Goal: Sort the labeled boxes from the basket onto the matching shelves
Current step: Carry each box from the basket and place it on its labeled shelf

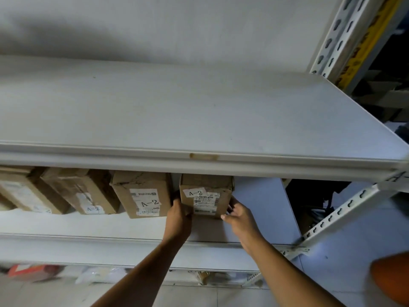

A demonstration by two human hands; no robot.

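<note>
Two bare hands reach onto the middle shelf (254, 222) of a white metal rack. Between them stands a small cardboard box (207, 196) with a white "A-2" label (195, 193) on its front face, upright on the shelf, set back from the front edge and toward the right end. The left hand (179, 214) grips the box's lower left corner, fingers wrapped round the side into the narrow gap beside the next box. The right hand (240, 218) lies against the lower right edge, fingers (230, 207) loosely spread and touching the side of the carton; whether it truly holds the box I cannot tell. Just to the left stands a second box marked "A-2" (142, 196), and further left along the same shelf two more cartons (81, 191), one showing a faint "A-2" too. Above, the top shelf (177, 111) is plain grey board with a brownish tape mark (203, 156) on its front lip. Slotted uprights (345, 209) frame the right side.
</note>
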